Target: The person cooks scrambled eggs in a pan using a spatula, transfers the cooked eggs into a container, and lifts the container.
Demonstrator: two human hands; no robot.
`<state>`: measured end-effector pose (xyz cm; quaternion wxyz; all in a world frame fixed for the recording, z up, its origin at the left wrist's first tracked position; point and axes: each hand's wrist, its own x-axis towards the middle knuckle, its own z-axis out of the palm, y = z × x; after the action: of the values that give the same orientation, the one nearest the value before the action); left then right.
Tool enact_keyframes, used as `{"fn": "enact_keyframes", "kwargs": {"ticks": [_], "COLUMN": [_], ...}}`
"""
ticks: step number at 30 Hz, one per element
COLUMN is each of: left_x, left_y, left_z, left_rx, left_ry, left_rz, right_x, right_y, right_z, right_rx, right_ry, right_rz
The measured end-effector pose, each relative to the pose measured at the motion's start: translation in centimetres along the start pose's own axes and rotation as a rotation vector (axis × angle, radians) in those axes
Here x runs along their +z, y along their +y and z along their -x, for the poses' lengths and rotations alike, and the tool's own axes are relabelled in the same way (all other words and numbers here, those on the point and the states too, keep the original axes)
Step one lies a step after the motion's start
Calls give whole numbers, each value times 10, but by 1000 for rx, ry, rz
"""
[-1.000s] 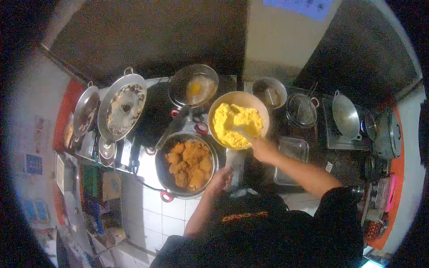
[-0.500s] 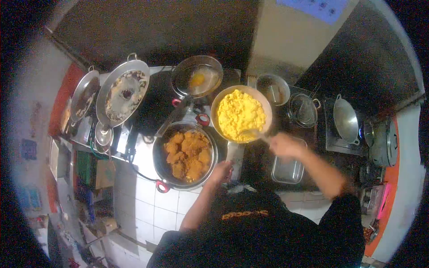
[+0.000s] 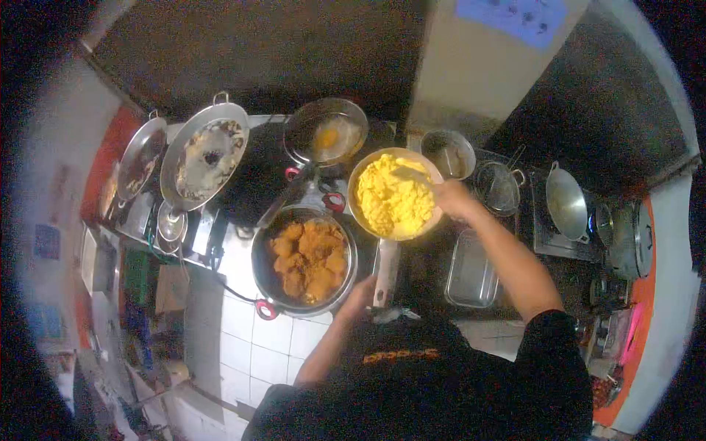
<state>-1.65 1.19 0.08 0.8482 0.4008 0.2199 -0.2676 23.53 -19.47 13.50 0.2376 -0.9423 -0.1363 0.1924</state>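
Observation:
My right hand (image 3: 454,200) is closed around the handle of a greyish spatula (image 3: 412,175), whose blade rests in yellow scrambled eggs (image 3: 393,202). A light-coloured frying pan (image 3: 355,209) holds the eggs, its pale handle (image 3: 386,273) pointing toward my body. My left hand (image 3: 357,298) is low beside that handle, at the right edge of a dark pot (image 3: 262,283); its fingers are mostly hidden, so I cannot make out a grip. Browned, breaded-looking pieces (image 3: 309,257) fill the pot, which has red-ringed handles.
Behind stands a pan (image 3: 294,140) with an egg yolk in liquid. Large metal pans (image 3: 173,184) are at left. To the right are a metal bowl (image 3: 467,151), a strainer (image 3: 500,187), a rectangular clear container (image 3: 474,275) and a wok (image 3: 566,202).
My right hand and the spatula have moved up, from the near edge of the eggs to their far right side. My left hand has shifted slightly down, and more of the pan handle shows.

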Motion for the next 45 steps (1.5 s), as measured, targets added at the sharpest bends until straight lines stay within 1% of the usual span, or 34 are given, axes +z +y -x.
{"fn": "enact_keyframes", "kwargs": {"ticks": [1, 2, 3, 4, 6, 8, 10, 11, 13, 14, 15, 16, 17, 18, 19, 20, 21, 23, 27, 29, 30, 31, 33, 34, 35, 36, 37, 38, 39, 40, 41, 43, 44, 45], "left_x": [-10, -16, -21, -26, -42, -76, -116, -139, -142, -141, -126, -113, -103, -96, -89, -85, -86, -98, -65, -63, -69, -65, -53, -47, -44, -39, -33, -29, -30, -38, -46, -50, -42, -28], "left_y": [5, 3, 2, -6, -25, -64, -109, -135, -143, -152, -145, -137, -130, -125, -118, -113, -119, -140, -113, -126, -134, -131, -126, -119, -111, -100, -87, -71, -60, -60, -57, -37, -27, -16], "left_z": [14, 23, 31, 31, 24, 4, -31, -51, -60, -59, -50, -42, -35, -26, -18, -16, -20, -32, -11, -11, -18, -19, -16, -13, -10, -4, 4, 14, 20, 21, 17, 15, 12, 9], "left_rx": [82, 119, 157, 89, -51, -75, -4, 74, 209, 248, 247, 167, 89, 92, 179, 268, 271, 128, 127, 344, 335, 339, 171, 171, 98, 24, 20, -77, -167, -77, -69, 115, 112, 90], "left_ry": [37, 50, 73, 91, 129, 68, -91, -204, -333, -253, -249, -80, 88, 94, 134, 172, 178, 337, 290, 385, 291, 291, 284, 281, 318, 356, 355, 369, 383, 464, 462, 473, 474, 328], "left_rz": [-495, -739, -982, -1116, -1384, -1485, -1536, -1533, -1439, -1191, -1185, -1122, -1054, -1053, -1007, -959, -958, -1410, -1475, -1611, -1707, -1709, -1715, -1716, -1674, -1631, -1631, -1587, -1543, -1470, -1473, -888, -885, -495], "right_x": [7, 17, 36, 51, 56, 25, -39, -50, -61, -49, -34, -26, -9, 17, 30, 28, 25, 16, 13, 15, 21, 31, 70, 76, 82, 73, 49, 24, -1, -8, -15, -42, -58, -58], "right_y": [2, 3, 12, 13, 14, 4, -31, -37, -36, -26, -16, -25, -9, 17, 30, 30, 27, 15, 2, -13, -25, -37, -19, -19, -21, -21, -23, -25, -31, -20, -8, -38, -79, -103], "right_z": [-3, -5, -3, 2, 16, 24, 53, 62, 73, 74, 78, 87, 85, 76, 67, 62, 57, 42, 8, 1, -1, -3, -11, -9, -8, -8, -6, -1, 9, 12, 20, 60, 88, 107], "right_rx": [-3, -42, -107, -173, -157, -63, -280, -284, -344, -236, -126, -1, -7, 7, 20, -53, -59, -251, -260, -344, -344, -204, -341, -265, -190, -189, -281, -373, -285, -185, -227, -271, -21, 231], "right_ry": [-7, 58, 106, 152, -50, -272, -278, -285, -389, -432, -472, -398, -398, -254, -108, -127, -126, 8, -65, -28, -23, -101, 52, -8, -69, -71, -181, -292, -361, -270, -265, -263, -379, -491], "right_rz": [4, 149, 122, 98, 271, 313, 427, 436, 505, 546, 585, 510, 512, 483, 452, 456, 457, 234, 214, 178, 177, 218, 336, 325, 311, 307, 437, 567, 545, 463, 368, 273, 177, 78]}}
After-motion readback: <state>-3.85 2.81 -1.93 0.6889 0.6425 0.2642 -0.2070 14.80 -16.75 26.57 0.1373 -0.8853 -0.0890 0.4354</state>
